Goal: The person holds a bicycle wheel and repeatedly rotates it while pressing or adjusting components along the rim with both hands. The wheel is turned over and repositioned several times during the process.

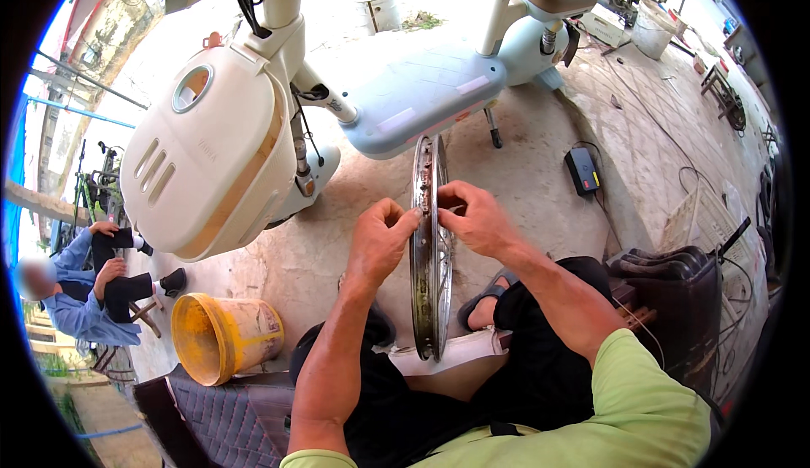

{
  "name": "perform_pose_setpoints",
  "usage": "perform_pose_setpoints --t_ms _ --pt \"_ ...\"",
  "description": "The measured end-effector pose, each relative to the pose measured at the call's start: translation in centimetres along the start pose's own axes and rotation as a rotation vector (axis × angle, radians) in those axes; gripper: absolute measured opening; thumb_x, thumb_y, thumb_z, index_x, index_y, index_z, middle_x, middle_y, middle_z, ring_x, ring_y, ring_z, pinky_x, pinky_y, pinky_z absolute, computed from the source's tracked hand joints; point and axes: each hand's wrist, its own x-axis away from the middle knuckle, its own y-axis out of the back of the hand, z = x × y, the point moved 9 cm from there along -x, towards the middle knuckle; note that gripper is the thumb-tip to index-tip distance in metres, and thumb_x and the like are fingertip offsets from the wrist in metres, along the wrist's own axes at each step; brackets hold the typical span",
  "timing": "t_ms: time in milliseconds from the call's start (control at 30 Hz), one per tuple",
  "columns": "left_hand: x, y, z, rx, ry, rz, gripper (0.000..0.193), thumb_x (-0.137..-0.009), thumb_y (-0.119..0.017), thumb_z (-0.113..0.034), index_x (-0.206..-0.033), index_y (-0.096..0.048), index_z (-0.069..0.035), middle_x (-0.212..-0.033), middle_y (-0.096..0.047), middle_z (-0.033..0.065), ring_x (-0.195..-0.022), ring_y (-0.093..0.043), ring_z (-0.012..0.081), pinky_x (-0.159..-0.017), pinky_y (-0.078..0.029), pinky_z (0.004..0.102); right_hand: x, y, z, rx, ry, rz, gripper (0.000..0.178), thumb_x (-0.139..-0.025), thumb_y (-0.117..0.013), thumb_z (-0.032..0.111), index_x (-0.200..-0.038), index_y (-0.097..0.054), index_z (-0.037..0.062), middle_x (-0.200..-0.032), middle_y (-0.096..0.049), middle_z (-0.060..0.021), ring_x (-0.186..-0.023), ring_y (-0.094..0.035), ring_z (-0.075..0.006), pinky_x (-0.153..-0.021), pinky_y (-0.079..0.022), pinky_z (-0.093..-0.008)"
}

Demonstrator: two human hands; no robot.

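Observation:
A metal wheel rim [426,299] stands upright, edge-on to me, between my knees, with no tyre on it. Thin spokes show along its right side, and the rim's channel looks worn and brownish. My left hand [381,236] is closed at the rim's left edge, its thumb and bent fingers pressed against the metal. From the other side, my right hand [474,219] has its fingers curled in a pinch at the rim and spokes. Any small part between those fingertips is too hidden to make out.
A pale blue and cream electric scooter [422,97] stands ahead, its cream front basket [211,156] at left. A yellow bucket [228,337] lies tilted at lower left. A black charger [582,170] with a cable and a brown padded seat [666,291] are at right. Another person [76,287] sits far left.

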Motion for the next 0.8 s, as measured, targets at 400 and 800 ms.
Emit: perform_pose_setpoints --t_ms 400,800 --pt "-0.6 1.3 1.8 0.079 0.011 -0.034 0.029 -0.089 -0.073 -0.023 -0.076 -0.059 -0.001 -0.069 -0.057 -0.0003 -0.064 -0.048 0.0074 -0.058 -0.042 0.0274 -1.0 -4.2 -3.3 -0.454 -0.012 0.078 0.018 -0.095 -0.068 0.008 -0.108 -0.064 -0.0028 -0.098 -0.069 -0.0054 -0.088 -0.065 -0.0096 -0.079 -0.054 -0.0246" --pt "-0.2 1.6 1.0 0.001 0.009 -0.018 0.029 -0.091 -0.071 -0.024 -0.077 -0.059 -0.002 -0.069 -0.057 -0.0001 -0.065 -0.049 0.0077 -0.059 -0.042 0.0266 -0.9 -4.7 -4.5 -0.437 0.018 0.073 0.026 -0.097 -0.067 0.013 -0.118 -0.063 -0.0023 -0.096 -0.068 -0.0048 -0.084 -0.063 -0.0086 -0.075 -0.052 -0.0247"
